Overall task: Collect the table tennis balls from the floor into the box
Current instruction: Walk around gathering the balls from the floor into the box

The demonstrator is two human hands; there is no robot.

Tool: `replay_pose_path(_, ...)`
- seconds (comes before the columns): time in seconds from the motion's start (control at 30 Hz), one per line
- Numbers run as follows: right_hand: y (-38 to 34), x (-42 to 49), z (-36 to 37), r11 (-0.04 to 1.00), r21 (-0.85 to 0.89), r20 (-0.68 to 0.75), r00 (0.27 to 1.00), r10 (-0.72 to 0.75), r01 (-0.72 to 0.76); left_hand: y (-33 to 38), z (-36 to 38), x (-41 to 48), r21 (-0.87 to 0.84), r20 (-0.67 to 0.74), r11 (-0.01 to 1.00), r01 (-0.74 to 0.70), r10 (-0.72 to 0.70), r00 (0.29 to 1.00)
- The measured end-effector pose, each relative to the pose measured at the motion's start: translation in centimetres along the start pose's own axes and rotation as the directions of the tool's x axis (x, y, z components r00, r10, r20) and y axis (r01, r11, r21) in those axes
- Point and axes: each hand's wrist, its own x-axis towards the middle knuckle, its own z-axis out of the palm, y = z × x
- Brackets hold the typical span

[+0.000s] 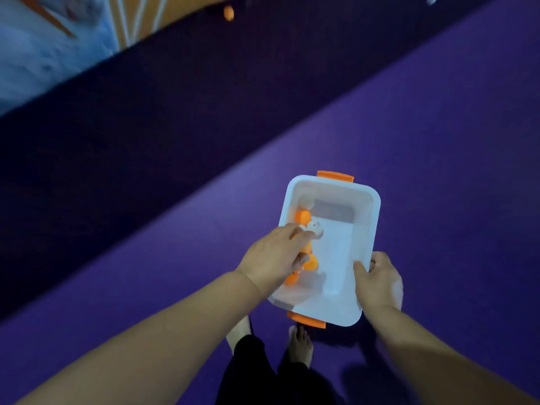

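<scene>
1. Above the purple floor (438, 141), right grip (377, 280) clasps the box (377, 206) at its near rim; left grip (277, 255) hovers over balls (302, 217) inside, hold unclear.
2. Open floor around; one orange ball (228, 12) lies far ahead.

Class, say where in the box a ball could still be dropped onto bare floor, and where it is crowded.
Bare: the box floor's right half, between the ball row and the wall gripped by the right hand. Crowded: the left wall, under the left hand.
</scene>
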Motion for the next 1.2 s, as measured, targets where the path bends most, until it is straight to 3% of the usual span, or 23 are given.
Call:
replay_pose_path(0.17, -5.7, -5.2, -7.1, 0.998, 0.033, -0.006, 0.999, -0.050, 0.051, 6.3, -8.6, -3.5, -0.077, -0.061, 0.996, 0.047, -0.052, 0.997)
replay_pose_path(0.3, -9.0, -9.8, -12.6, 0.995, 0.065, -0.023, 0.997, -0.074, 0.075, 8.6, -14.9, -6.4, 0.046, -0.238, 0.999, 0.026, -0.015, 0.971)
replay_pose_path(0.5, -11.6, -14.9, -19.2, 0.988, 0.123, -0.022, 0.996, -0.089, 0.091, 10.4, -23.2, -10.9, 0.101, -0.349, 0.985, 0.138, -0.095, 0.932)
replay_pose_path(0.77, -13.0, -15.3, -26.4, 0.976, 0.192, -0.056, 0.994, -0.095, 0.104, 13.6, -28.2, -10.7, 0.094, -0.287, 0.980, 0.175, -0.141, 0.948)
replay_pose_path(1.0, -15.5, -8.6, -31.4, 0.955, 0.292, -0.049, 0.998, -0.037, 0.050, 17.5, -33.2, -1.2, 0.093, -0.218, 0.993, 0.067, -0.046, 0.975)
replay_pose_path(1.2, -20.1, -0.3, -35.5, 0.943, 0.332, -0.012, 1.000, 0.002, 0.003, 19.0, -38.9, 7.5, 0.095, -0.209, 0.988, 0.121, -0.099, 0.973)
